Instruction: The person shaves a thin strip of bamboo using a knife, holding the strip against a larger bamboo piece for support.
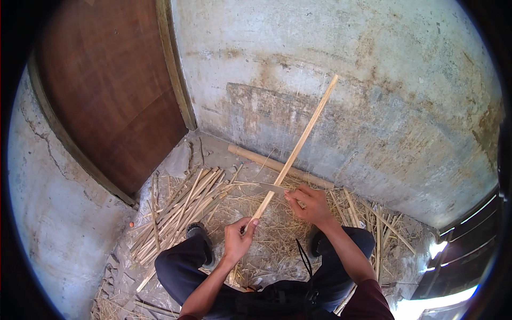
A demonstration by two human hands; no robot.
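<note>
My left hand [238,238] is closed round the lower end of a long pale bamboo strip [305,134]. The strip slants up and away to the right, its far end in front of the wall. In my right hand [310,204] is a knife [273,188], gripped by a handle that my fingers mostly hide. Its thin blade points left and lies across the strip, a little beyond my left hand. Whether the edge bites into the bamboo I cannot tell.
A pile of split bamboo strips [184,213] lies at the left, and more strips [380,226] lie at the right. A bamboo pole [250,156] rests along the stained wall [416,106]. Shavings [266,234] cover the floor between my feet. A brown door [112,90] stands far left.
</note>
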